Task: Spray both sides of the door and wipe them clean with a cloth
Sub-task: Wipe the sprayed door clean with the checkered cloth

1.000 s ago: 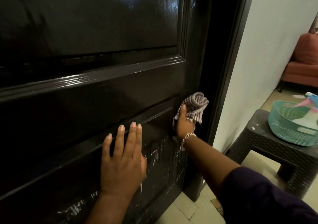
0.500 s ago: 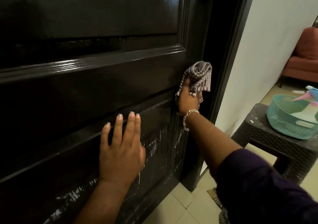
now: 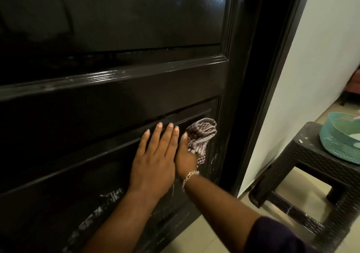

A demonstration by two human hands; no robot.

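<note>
It's dim where I stand; the dark glossy door [image 3: 116, 89] throws back soft glare near its top. The white wall [image 3: 321, 58] looks brighter. Straight lines bend at the edges.

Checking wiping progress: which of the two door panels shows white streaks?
The lower panel, under both hands, bears whitish smears; the upper panel looks glossy, without streaks.

Door [image 3: 136, 89] glossy dark wood (grain visible); cloth [image 3: 201, 138] checked weave.
</note>
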